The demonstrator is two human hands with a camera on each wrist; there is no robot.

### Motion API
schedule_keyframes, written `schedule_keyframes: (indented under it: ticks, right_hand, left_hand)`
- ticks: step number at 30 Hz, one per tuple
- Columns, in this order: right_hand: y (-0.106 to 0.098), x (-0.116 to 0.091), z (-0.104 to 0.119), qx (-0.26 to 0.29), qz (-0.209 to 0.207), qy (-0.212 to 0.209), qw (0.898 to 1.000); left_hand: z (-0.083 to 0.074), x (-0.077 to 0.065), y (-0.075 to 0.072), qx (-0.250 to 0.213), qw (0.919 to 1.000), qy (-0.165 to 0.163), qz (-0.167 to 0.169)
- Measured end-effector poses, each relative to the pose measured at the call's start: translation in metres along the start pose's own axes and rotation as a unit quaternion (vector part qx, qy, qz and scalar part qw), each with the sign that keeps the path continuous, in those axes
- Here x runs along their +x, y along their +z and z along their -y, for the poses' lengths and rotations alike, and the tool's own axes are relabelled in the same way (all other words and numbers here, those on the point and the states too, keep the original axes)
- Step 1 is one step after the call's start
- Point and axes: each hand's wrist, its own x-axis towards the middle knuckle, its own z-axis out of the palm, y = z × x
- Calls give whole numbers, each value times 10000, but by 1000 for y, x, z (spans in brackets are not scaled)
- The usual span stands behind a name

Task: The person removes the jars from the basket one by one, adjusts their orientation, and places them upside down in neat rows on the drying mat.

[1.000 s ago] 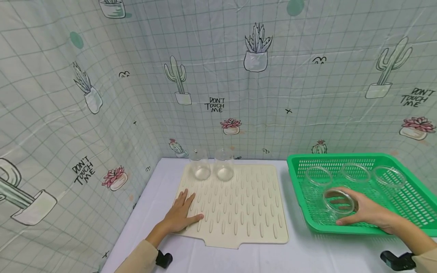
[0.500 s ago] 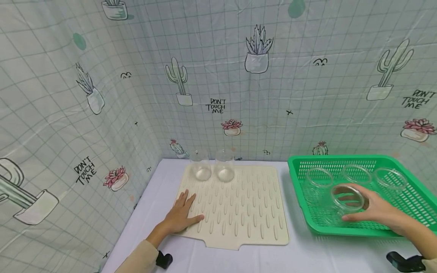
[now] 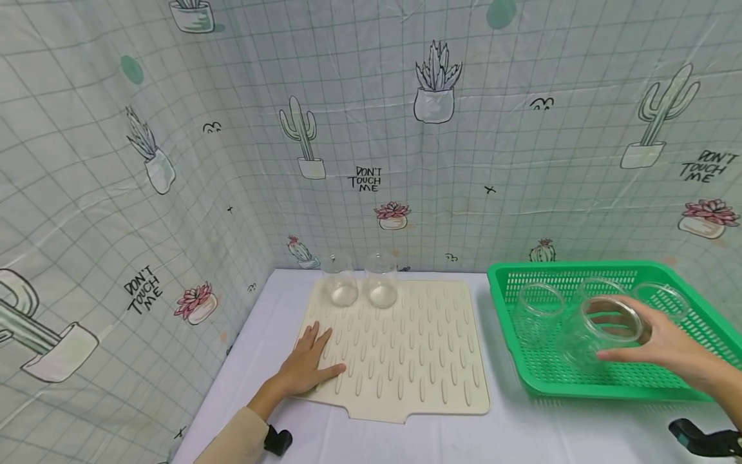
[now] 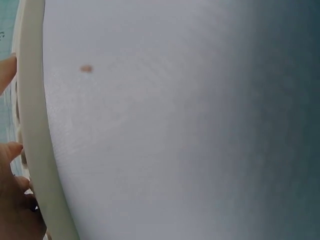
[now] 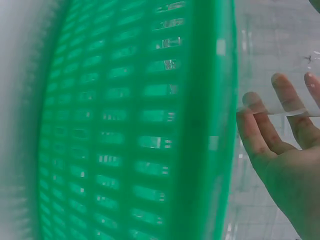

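Observation:
My left hand (image 3: 310, 364) rests with spread fingers on the left side of a cream draining mat (image 3: 426, 348). In the left wrist view, its fingers (image 4: 11, 150) show at the mat's edge (image 4: 37, 125). At the right, my right hand (image 3: 666, 338) grips a clear cup (image 3: 585, 341) near its rim, over the green basket (image 3: 591, 390). This cup leans, its mouth toward the right. Whether its base touches the basket I cannot tell. From the right wrist, the hand (image 5: 295, 170) appears above the basket's rim (image 5: 212, 125), the cup's wall barely visible.
Other clear cups stand in the basket: one at left (image 3: 539, 312), one behind the held cup (image 3: 603, 287), and one at right (image 3: 663, 299). Two more clear cups (image 3: 341, 283) stand on the mat's back left part. A patterned cloth (image 3: 464, 212) hangs behind the table.
My right hand has moved to the right with the cup, which now appears larger and partly covers the cups behind it. The left hand has stayed on the mat.

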Motion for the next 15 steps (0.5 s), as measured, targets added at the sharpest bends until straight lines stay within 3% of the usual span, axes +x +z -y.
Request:
schedule_keyframes:
  ticks: [5, 15]
  right_hand:
    - [-4, -1, 7, -54, -170, -59, 9998]
    - [-8, -1, 24, -96, -542, -83, 9984]
  left_hand:
    - [0, -1, 0, -7, 10000, 71, -6]
    - [-1, 1, -2, -20, 9998, -204, 45]
